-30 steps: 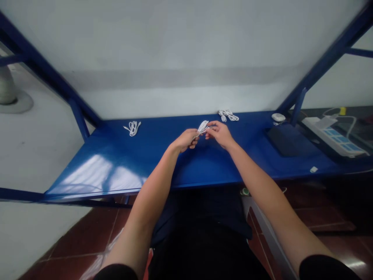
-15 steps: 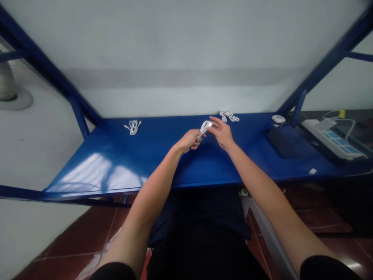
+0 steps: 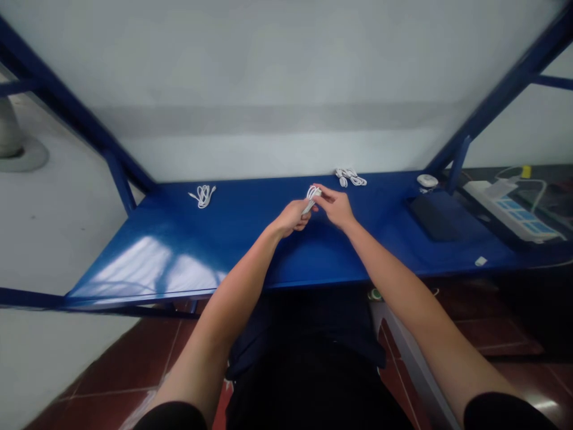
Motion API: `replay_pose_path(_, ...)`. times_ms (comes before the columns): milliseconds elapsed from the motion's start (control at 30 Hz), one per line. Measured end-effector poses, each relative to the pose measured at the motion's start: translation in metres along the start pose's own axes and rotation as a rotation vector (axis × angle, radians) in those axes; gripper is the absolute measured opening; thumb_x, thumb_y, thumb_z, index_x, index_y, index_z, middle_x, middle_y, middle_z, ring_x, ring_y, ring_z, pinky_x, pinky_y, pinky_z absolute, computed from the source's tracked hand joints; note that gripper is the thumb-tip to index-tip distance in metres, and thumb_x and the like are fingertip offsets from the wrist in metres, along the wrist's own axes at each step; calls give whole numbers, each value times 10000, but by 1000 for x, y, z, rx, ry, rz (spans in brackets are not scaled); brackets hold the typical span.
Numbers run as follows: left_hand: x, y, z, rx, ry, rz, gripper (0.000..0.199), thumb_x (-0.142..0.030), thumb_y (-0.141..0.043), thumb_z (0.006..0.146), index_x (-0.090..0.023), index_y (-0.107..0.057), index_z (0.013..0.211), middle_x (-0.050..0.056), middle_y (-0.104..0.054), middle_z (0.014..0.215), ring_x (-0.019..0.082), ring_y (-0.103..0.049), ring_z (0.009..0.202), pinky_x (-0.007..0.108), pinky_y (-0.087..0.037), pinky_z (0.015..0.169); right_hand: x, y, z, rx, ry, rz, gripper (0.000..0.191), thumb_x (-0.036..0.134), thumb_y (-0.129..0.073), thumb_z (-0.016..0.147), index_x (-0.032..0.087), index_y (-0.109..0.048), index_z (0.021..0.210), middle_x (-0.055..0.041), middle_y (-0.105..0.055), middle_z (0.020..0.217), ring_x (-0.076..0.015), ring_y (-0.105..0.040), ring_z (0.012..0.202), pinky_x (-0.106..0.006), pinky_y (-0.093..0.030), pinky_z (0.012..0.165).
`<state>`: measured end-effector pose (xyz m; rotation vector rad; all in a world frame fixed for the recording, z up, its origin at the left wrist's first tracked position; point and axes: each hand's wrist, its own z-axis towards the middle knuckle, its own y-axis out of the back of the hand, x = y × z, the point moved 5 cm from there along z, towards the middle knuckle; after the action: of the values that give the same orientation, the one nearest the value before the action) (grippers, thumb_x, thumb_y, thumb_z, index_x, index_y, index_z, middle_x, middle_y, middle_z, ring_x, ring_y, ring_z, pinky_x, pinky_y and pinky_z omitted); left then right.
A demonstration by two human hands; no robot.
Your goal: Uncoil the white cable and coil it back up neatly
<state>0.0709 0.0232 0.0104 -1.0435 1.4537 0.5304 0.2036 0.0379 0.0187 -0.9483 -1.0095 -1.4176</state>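
A folded white cable (image 3: pixel 310 203) is in my left hand (image 3: pixel 293 217), its fingers wrapped round the lower part of the bundle. My right hand (image 3: pixel 335 206) pinches the bundle's upper end, thumb and forefinger closed on it. Both hands are over the middle of the blue table (image 3: pixel 242 239). One coiled white cable (image 3: pixel 203 196) lies on the table to the left. More bundled white cables (image 3: pixel 350 177) rest at the back edge, behind my right hand.
A dark flat object (image 3: pixel 432 218) lies on the table's right side, with a round white item (image 3: pixel 427 181) behind it. A white power strip (image 3: pixel 514 212) sits farther right. A small white piece (image 3: pixel 480 261) is near the front edge. Blue frame bars rise at both sides.
My right hand has moved slightly left and its fingers have closed on the cable bundle's upper end. The left hand has kept its hold, almost in place.
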Motion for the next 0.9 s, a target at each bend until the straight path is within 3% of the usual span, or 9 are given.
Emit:
replay_pose_path(167, 1, -1, 1, 0, -2, -14, 315, -387, -407, 962, -156, -540, 794, -75, -313, 519, 37, -240, 350, 156, -155, 346, -1, -5, -5, 16, -12, -38, 432, 362, -709, 728, 223, -710, 1137, -9, -736, 880, -228, -682, 871, -400, -518, 909)
replay_pose_path(267, 2, -1, 1, -2, 16, -21, 314, -363, -382, 970, -157, -531, 786, -74, -316, 514, 37, -234, 347, 155, -156, 342, -2, -6, -6, 35, 1, -74, 435, 368, -687, 758, 244, -692, 1175, -10, -732, 881, -231, -680, 864, -408, -516, 909)
replay_pose_path(467, 0, 1, 1, -43, 4, -54, 268, -340, -435, 948, -171, -493, 748, -79, -302, 522, 36, -244, 353, 152, -154, 343, 16, -2, -7, 45, 256, -273, 398, 346, -600, 847, 253, -637, 1232, -81, -594, 1277, -258, -554, 1165, -396, -516, 918)
replay_pose_path(733, 0, 10, 3, -119, -1, -31, 205, -335, -508, 918, -182, -509, 782, -86, -298, 515, 38, -237, 349, 155, -137, 344, 30, -2, -16, 157, 528, -643, 256, 261, -624, 842, 246, -690, 1089, -102, -568, 1145, -274, -522, 1068, -483, -451, 952)
replay_pose_path(900, 2, 11, 4, -126, 15, -51, 192, -293, -511, 917, -164, -531, 776, -77, -311, 527, 33, -258, 358, 154, -146, 348, 26, -8, -16, 233, 611, -712, 249, 219, -621, 853, 254, -698, 1087, -91, -594, 1092, -256, -526, 1004, -462, -471, 902)
